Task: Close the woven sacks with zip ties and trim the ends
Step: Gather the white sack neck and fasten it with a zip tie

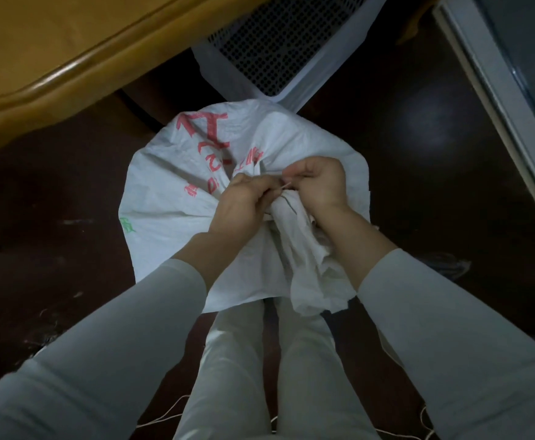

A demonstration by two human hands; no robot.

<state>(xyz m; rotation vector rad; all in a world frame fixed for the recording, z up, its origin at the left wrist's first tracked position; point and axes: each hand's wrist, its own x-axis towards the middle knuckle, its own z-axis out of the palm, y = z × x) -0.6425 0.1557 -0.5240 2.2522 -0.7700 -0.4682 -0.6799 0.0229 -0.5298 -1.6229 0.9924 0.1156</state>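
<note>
- Head view looks straight down on a white woven sack (pixel 196 192) with red print, standing on the dark floor (pixel 418 185) just beyond our legs (pixel 237 360).
- We see its neck bunched together on the near right side, between our two hands, and the loose mouth flops toward us below the bunch.
- Our left grip (pixel 244 204) holds the bunched neck from the left, fingers curled into the fabric.
- Our right grip (pixel 320 185) pinches a thin tie (pixel 286 185) at the neck, just beside the left fingertips; we cannot tell whether it is a zip tie or string.
- At the far left we see a wooden table (pixel 37 74).
- A white perforated basket (pixel 275 42) sits just beyond the sack.
- Pale cord (pixel 164 417) lies on the floor near our legs.
</note>
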